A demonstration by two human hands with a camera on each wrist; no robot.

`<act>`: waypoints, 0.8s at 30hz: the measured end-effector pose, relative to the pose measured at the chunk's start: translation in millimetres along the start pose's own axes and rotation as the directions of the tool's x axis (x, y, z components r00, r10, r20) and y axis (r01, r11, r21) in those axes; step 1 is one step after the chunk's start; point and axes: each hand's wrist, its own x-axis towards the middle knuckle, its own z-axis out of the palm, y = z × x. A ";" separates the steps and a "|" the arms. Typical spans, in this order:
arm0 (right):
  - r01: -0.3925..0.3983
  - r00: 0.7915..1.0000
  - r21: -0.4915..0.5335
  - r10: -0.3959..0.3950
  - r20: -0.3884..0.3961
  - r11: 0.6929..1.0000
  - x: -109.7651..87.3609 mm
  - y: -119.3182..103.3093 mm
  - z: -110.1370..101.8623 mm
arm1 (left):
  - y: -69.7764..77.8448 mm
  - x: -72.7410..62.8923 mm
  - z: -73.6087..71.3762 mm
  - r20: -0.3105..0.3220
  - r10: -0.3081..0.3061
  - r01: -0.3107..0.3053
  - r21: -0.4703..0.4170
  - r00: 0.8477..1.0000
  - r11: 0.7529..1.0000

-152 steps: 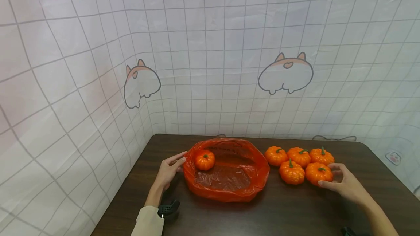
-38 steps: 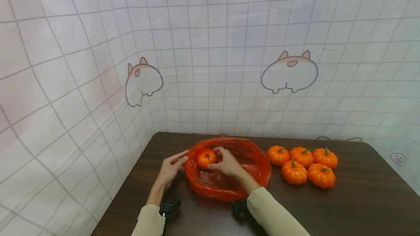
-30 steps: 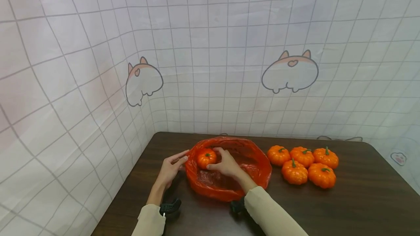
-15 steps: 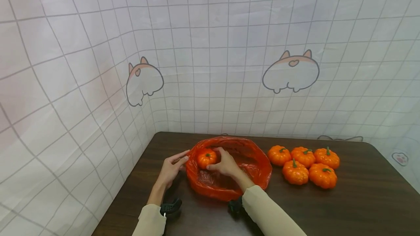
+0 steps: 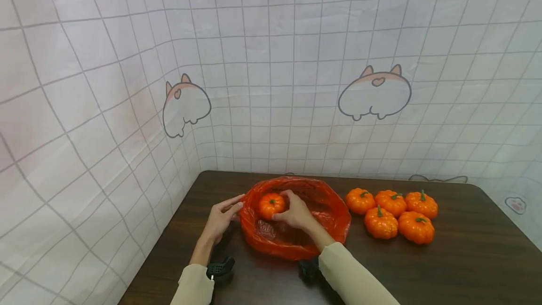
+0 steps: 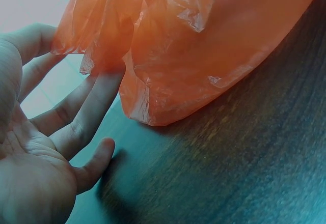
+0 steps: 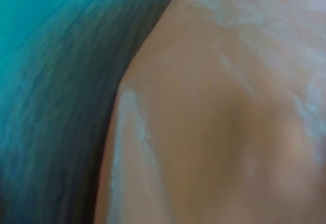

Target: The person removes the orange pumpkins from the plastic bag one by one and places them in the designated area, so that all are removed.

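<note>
An orange-red plastic bag (image 5: 279, 250) stands on the table with its mouth spread wide. In the head view my left hand (image 5: 218, 220) pinches the bag's left rim; the left wrist view shows the thumb and fingers of that hand (image 6: 46, 112) at the hanging plastic edge, some fingertips hidden behind it. Inside the bag, toward its left side, is a small orange pumpkin (image 5: 271, 206). Reaching in from the right, my right hand (image 5: 296, 212) grips this pumpkin, thumb in front and fingers at its back. Blurred bag plastic (image 7: 204, 107) fills most of the right wrist view.
Several more small pumpkins (image 5: 381, 223) with green stems sit close together on the dark wooden table (image 5: 474, 258), right of the bag. A white gridded cloth (image 5: 279, 107) with cartoon drawings hangs behind and to the left of the table.
Five seconds ago my right hand was at the pumpkins on the right; it then went into the bag. Within the last half second, the gripped pumpkin shifted slightly right. My left hand stays at the rim.
</note>
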 end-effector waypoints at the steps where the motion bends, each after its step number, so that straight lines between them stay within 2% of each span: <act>1: 0.007 1.000 -0.004 -0.007 -0.001 1.000 -0.9 0.3 -1.7 | -0.2 0.2 0.0 0.000 0.000 0.000 -0.002 1.000 1.000; 15: -0.052 0.999 0.047 0.052 0.008 0.998 -14.9 -2.8 -19.6 | 0.6 0.0 0.7 -0.006 -0.003 0.003 0.007 1.000 1.000; 24: -0.028 0.999 0.051 0.029 -0.016 0.998 -27.0 -5.4 -29.0 | -0.4 0.3 0.2 0.000 -0.001 0.001 0.004 1.000 1.000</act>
